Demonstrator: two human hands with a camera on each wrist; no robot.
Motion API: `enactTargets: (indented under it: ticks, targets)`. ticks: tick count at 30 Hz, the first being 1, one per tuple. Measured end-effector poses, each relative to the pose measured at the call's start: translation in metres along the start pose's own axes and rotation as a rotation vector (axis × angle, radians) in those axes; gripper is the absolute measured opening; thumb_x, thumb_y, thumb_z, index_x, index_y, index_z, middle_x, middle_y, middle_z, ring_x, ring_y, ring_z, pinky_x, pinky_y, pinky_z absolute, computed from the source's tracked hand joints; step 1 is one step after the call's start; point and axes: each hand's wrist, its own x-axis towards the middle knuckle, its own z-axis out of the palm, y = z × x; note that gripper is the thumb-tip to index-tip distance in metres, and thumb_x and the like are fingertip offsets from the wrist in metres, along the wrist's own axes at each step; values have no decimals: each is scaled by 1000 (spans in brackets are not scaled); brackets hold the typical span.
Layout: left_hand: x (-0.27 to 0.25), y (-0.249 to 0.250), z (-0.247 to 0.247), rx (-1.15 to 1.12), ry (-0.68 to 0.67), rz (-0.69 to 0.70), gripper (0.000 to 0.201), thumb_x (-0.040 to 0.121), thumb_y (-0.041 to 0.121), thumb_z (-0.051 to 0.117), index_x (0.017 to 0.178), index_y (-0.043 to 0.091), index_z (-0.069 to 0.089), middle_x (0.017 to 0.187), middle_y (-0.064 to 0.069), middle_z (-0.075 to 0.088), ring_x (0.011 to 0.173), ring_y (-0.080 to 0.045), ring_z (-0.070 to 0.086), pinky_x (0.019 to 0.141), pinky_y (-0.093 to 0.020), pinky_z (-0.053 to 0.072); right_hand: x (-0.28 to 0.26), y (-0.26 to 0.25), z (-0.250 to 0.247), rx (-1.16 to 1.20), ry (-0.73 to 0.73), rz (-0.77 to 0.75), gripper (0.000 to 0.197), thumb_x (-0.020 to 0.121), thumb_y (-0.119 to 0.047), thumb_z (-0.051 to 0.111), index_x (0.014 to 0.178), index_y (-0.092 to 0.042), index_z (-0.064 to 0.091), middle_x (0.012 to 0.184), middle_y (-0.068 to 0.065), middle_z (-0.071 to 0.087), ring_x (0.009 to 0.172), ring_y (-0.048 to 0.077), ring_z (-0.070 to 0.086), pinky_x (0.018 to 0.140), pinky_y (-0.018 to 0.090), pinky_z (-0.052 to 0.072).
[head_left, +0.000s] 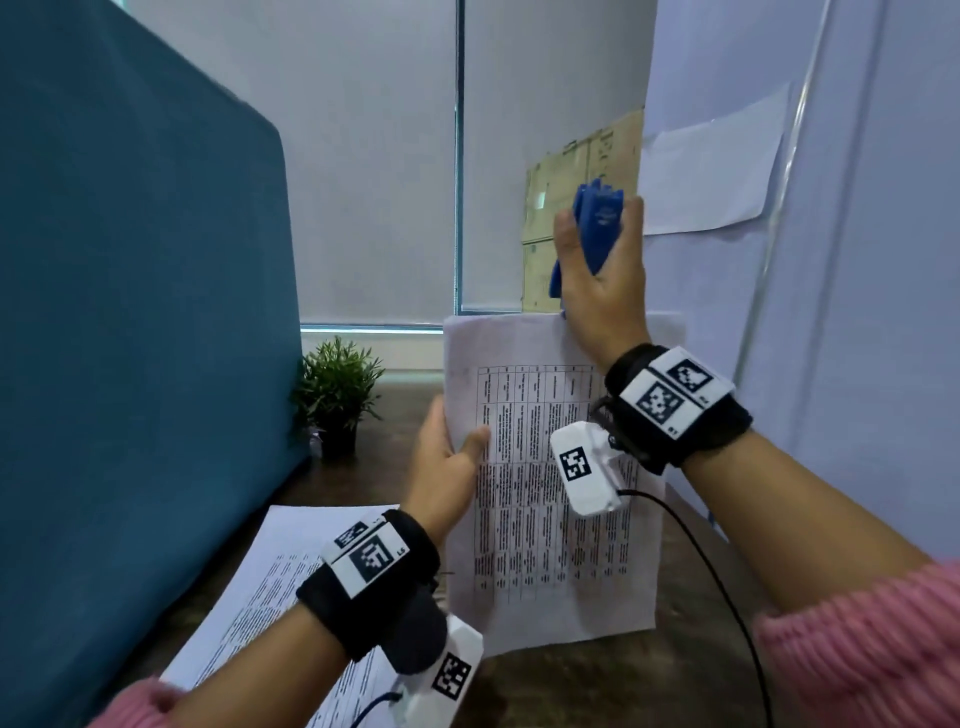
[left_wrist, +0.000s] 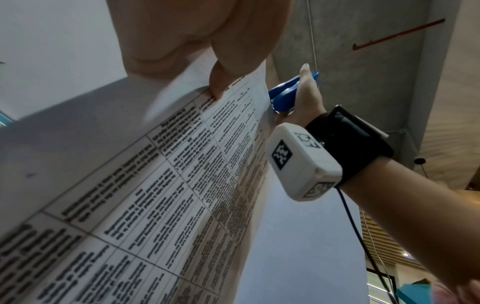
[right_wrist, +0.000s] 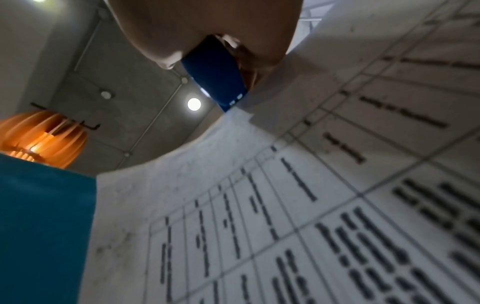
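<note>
My left hand (head_left: 454, 447) pinches the left edge of a stack of printed sheets (head_left: 540, 509) with a table of text, holding it upright above the table. Its thumb (left_wrist: 223, 82) lies on the printed face and the fingers are behind. My right hand (head_left: 605, 283) grips a blue stapler (head_left: 597, 223) at the stack's top right corner. In the left wrist view the stapler (left_wrist: 284, 96) sits at the edge of the sheets (left_wrist: 161, 205). In the right wrist view the stapler (right_wrist: 215, 76) meets the paper's corner (right_wrist: 241, 115). Whether its mouth is round the paper is hidden.
A tall teal partition (head_left: 130, 312) stands close on the left. A small potted plant (head_left: 337, 395) sits on the wooden table (head_left: 597, 686) behind the stack. Another printed sheet (head_left: 260, 597) lies flat at the lower left. Cardboard (head_left: 550, 208) leans against the far wall.
</note>
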Motion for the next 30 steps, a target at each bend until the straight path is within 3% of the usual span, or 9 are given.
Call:
enactTargets:
  ticks: [3, 9, 11, 13, 15, 17, 23, 28, 30]
  targets:
    - [0, -1, 0, 0, -13, 1, 30, 93, 2, 49, 99, 31, 48, 103, 5, 62, 94, -9, 63, 71, -21, 54, -5, 4, 5, -81, -12, -46, 35, 92, -35, 53, 110, -6, 46, 73, -15, 52, 60, -3, 53, 62, 21, 48]
    - [0, -1, 3, 25, -17, 29, 32, 92, 1, 50, 99, 31, 47, 105, 2, 61, 98, -14, 62, 78, -25, 54, -9, 6, 16, -158, -69, -36, 42, 87, -50, 48, 98, -10, 51, 69, 6, 64, 60, 21, 64, 61, 37, 53]
    - [0, -1, 4, 22, -18, 35, 33, 92, -1, 49, 99, 32, 47, 103, 3, 61, 96, -11, 61, 77, -24, 53, -12, 4, 20, -160, -98, -31, 39, 88, -48, 48, 96, -9, 51, 69, 6, 64, 61, 19, 63, 62, 34, 52]
    - [0, -1, 5, 25, -19, 34, 34, 92, -1, 48, 98, 32, 47, 102, 4, 61, 94, -10, 61, 78, -23, 53, -16, 2, 26, -152, -116, -37, 32, 89, -43, 50, 93, -11, 51, 67, -3, 58, 59, 7, 56, 60, 23, 47]
    - [1, -2, 6, 40, -18, 32, 33, 92, -2, 49, 98, 31, 48, 101, 2, 62, 93, -12, 61, 80, -26, 54, -19, -2, 30, -129, -121, -40, 26, 90, -40, 51, 91, -14, 51, 65, -12, 51, 55, -2, 49, 55, 11, 39]
    - [1, -1, 6, 57, -15, 31, 31, 92, -1, 49, 98, 29, 48, 102, -2, 63, 94, -16, 62, 83, -32, 54, -22, -5, 33, -90, -111, -37, 24, 91, -37, 52, 90, -13, 52, 64, -14, 50, 56, -5, 49, 53, 9, 37]
    - [2, -4, 5, 78, -28, 1, 31, 92, 1, 53, 105, 29, 50, 111, -9, 64, 103, -25, 62, 91, -49, 50, -26, -14, 40, -17, -84, -81, 29, 90, -35, 51, 92, -7, 55, 64, -13, 52, 58, 1, 52, 56, 13, 42]
    - [3, -6, 5, 61, -45, -3, 39, 89, -2, 58, 107, 31, 51, 110, 0, 66, 101, -14, 64, 88, -36, 54, -27, -17, 47, -23, -68, -100, 37, 87, -44, 48, 90, -8, 55, 63, -9, 53, 55, 12, 59, 55, 32, 51]
    - [2, -5, 4, 62, -60, -13, 37, 89, -2, 58, 106, 30, 51, 110, -3, 66, 100, -16, 65, 86, -37, 54, -26, -15, 51, -35, -27, -103, 38, 87, -44, 48, 89, -6, 55, 60, -11, 49, 53, 4, 53, 53, 23, 47]
